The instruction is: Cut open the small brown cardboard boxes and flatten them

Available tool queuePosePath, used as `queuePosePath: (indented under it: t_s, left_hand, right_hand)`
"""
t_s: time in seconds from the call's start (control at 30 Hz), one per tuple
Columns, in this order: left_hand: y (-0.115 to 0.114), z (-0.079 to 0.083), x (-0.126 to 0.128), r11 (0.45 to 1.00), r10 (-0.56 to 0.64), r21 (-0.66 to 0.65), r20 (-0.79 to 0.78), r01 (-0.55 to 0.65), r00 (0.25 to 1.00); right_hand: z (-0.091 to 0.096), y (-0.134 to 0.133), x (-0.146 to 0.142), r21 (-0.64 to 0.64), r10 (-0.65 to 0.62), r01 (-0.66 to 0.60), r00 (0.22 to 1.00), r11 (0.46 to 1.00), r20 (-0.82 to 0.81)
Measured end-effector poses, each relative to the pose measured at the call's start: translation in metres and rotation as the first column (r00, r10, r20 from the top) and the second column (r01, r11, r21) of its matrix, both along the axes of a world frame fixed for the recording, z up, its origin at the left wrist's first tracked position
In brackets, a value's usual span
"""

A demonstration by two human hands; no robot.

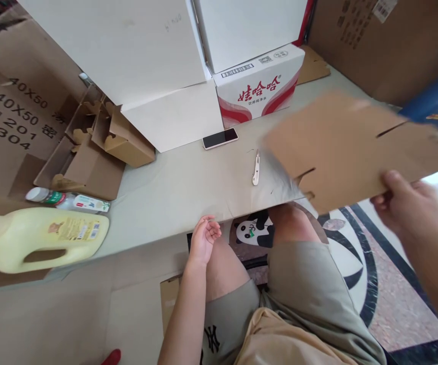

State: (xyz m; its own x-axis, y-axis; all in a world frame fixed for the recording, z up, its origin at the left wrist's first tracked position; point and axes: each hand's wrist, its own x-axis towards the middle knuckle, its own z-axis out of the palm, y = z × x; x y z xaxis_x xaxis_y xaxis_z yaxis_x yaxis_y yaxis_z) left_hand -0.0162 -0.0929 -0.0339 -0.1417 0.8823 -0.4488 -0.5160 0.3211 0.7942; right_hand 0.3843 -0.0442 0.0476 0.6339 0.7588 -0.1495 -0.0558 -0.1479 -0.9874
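My right hand (405,208) grips the near edge of a flat brown cardboard blank (348,147) with cut slots, held in the air above my right knee and the grey sheet (173,187) on the floor. My left hand (204,238) rests on my left knee with the fingers loosely curled, holding nothing. A small white utility knife (256,168) lies on the sheet just left of the blank. A phone (220,138) lies face up farther back.
White cartons (135,56) and a red-printed water case (260,83) stand at the back. Folded small brown boxes (101,147) lie at left, with a yellow jug (44,238) and a small bottle (67,200) nearer me. A large brown box (386,45) stands at right.
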Motion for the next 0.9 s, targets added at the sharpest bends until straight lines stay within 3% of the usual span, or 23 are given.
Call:
queuePosePath:
  t_s: [0.07, 0.13, 0.2, 0.27, 0.37, 0.47, 0.57, 0.63, 0.77, 0.83, 0.9]
  left_hand:
    - [-0.003, -0.002, -0.002, 1.0, 0.012, -0.018, -0.001, -0.012, 1.0]
    - [-0.003, -0.002, -0.003, 0.999, 0.021, -0.03, 0.006, -0.02, 1.0]
    - [-0.001, 0.002, -0.005, 0.999, 0.05, -0.018, 0.011, -0.05, 0.999]
    - [-0.001, 0.007, -0.01, 0.996, 0.089, 0.012, 0.016, -0.089, 0.996]
    - [-0.006, 0.012, -0.02, 0.994, 0.101, 0.048, -0.005, -0.101, 0.995]
    - [-0.013, 0.01, -0.03, 0.995, 0.086, 0.056, -0.051, -0.083, 0.995]
    - [-0.018, 0.005, -0.035, 0.995, 0.096, 0.037, -0.067, -0.094, 0.993]
    - [-0.017, 0.003, -0.037, 0.995, 0.098, 0.024, -0.074, -0.096, 0.992]
    - [-0.009, 0.003, -0.036, 0.996, 0.083, 0.019, -0.082, -0.082, 0.993]
    - [-0.004, 0.003, -0.033, 0.995, 0.099, 0.019, -0.073, -0.097, 0.992]
    - [0.0, 0.003, -0.028, 0.994, 0.113, 0.013, -0.063, -0.113, 0.992]
  right_hand:
    - [0.021, 0.046, 0.015, 0.086, -0.07, 0.059, 0.989, 0.995, 0.129]
    - [0.041, 0.098, 0.02, 0.06, -0.053, 0.035, 0.937, 0.998, 0.345]
    - [0.054, 0.14, 0.016, 0.07, -0.145, 0.131, 0.946, 0.989, 0.288]
    - [0.053, 0.161, 0.003, -0.008, 0.085, -0.085, 0.983, 0.996, 0.165]
    - [0.024, 0.155, -0.02, -0.146, 0.238, -0.207, 0.939, 0.967, 0.248]
    - [-0.019, 0.138, -0.031, -0.23, 0.204, -0.12, 0.9, 0.966, 0.385]
    - [-0.046, 0.131, -0.026, -0.251, 0.186, -0.072, 0.864, 0.965, 0.467]
    - [-0.052, 0.131, -0.02, -0.259, 0.239, -0.096, 0.758, 0.961, 0.606]
    - [-0.041, 0.144, -0.017, -0.258, 0.308, -0.189, 0.321, 0.948, 0.896]
    - [-0.032, 0.159, -0.023, -0.249, 0.3, -0.247, 0.195, 0.936, 0.934]
    - [-0.027, 0.179, -0.031, -0.304, 0.355, -0.301, 0.132, 0.904, 0.925]
